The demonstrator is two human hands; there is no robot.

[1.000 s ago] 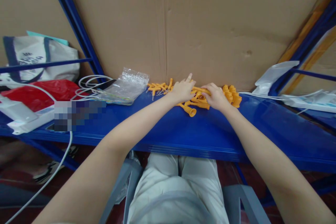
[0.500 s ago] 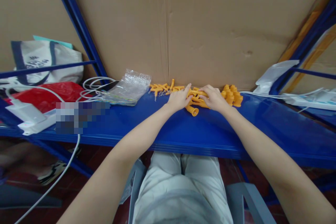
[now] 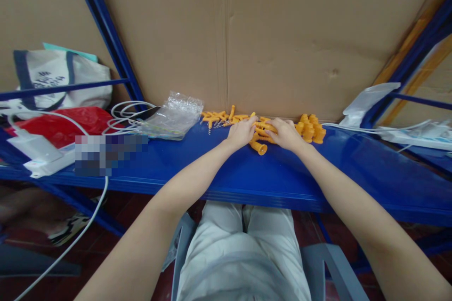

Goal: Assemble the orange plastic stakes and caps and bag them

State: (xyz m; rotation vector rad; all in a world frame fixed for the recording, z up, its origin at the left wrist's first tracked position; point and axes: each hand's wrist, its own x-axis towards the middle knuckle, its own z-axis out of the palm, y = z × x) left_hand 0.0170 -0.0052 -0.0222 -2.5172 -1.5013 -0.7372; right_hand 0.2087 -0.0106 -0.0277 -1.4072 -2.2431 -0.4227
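Observation:
My left hand point(image 3: 241, 132) is closed at the left of a pile of yellow plastic pieces point(image 3: 263, 131). The tip of one yellow piece sticks up by its fingertips. To its right, my right hand point(image 3: 286, 134) curls its fingers round a yellow piece in the same pile; the fingers partly cover it. A yellow tube with a flared round end point(image 3: 260, 148) lies just below and between the hands. Behind and left of my left hand lie several yellow corkscrews point(image 3: 215, 117) with bare metal spirals. Beside my right hand several yellow ribbed, cup-like parts point(image 3: 311, 129) stand grouped together.
Clear plastic bags point(image 3: 173, 117) lie left on the blue shelf point(image 3: 226, 174). Further left are white cables point(image 3: 130, 115), a power strip point(image 3: 52, 162), a red bag point(image 3: 74, 120) and a cloth bag point(image 3: 88, 84). Cardboard point(image 3: 275, 37) stands behind; another power strip point(image 3: 413, 136) sits right.
My left fingers have drawn in from a stretched pose, and a yellow tip now shows by them. My right hand has shifted slightly and its fingers sit on the pile.

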